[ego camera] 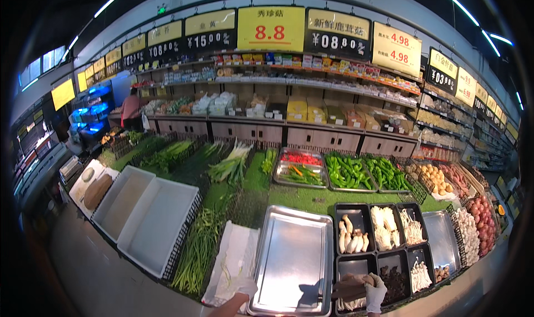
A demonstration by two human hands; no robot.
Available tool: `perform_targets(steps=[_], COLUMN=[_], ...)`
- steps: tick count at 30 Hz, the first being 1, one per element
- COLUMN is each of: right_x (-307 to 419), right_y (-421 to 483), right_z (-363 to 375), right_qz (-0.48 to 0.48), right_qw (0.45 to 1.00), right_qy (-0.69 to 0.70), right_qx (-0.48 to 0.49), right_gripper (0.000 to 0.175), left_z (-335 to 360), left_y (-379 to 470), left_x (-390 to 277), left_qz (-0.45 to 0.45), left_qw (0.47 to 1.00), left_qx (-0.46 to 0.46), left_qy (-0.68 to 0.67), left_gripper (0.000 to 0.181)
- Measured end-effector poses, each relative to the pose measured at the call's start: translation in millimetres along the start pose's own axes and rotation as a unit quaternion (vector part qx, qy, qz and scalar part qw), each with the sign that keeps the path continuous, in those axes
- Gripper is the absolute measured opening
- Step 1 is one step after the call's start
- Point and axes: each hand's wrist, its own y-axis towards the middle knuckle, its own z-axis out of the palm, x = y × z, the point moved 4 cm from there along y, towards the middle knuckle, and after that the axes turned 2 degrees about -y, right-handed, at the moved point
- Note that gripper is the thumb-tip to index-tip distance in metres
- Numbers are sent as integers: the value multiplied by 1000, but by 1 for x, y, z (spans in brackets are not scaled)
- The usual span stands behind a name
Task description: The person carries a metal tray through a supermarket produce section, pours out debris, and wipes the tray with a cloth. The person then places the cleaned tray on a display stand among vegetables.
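Observation:
My right hand (376, 294), in a white glove, is closed on a flat brown item (352, 287), too blurred to name exactly. It is over a black plastic bin (356, 265) holding pale mushrooms (352, 304). My left hand (247, 288), also gloved, rests where a large bare steel tray (294, 256) meets a sheet of white paper (234, 250); its fingers are hard to make out. Dark wood ear fungus (392, 280) fills the bin right of my right hand. Behind lie king oyster mushrooms (352, 237) and thin white mushrooms (411, 225).
Long green stalks (198, 250) lie left of the paper, beside white plastic tubs (156, 221). Steel trays of green peppers (348, 171) stand farther back on green matting (300, 196). Potatoes (436, 179) and red onions (482, 223) sit right. A person (132, 110) stands far left.

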Motion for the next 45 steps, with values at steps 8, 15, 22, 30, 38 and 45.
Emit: perform_targets(steps=[8,15,22,30,38,45], right_x=[-23,11,57,64,35,21], right_y=[-3,6,57,85,50,71], right_z=[-21,-12,29,147,209,254], right_qz=[45,20,95,236,325,292], right_qw=[998,998,964,884,863,902], right_qy=[51,-19,197,342,314,268], right_qx=[12,62,148,213,229,173], right_gripper=[38,34,32,21,14,23], left_z=[35,-59,-50,-2,-105,-67], left_y=[-6,-9,27,38,106,143], left_x=[-9,-75,-105,-84,-54,-70], left_qz=[45,-5,7,30,-83,34], left_qw=[994,992,999,993,992,986], left_qx=[-31,-128,-8,-30,-86,-126], left_qy=[96,24,48,109,44,105], left_gripper=[24,39,48,62,45,59])
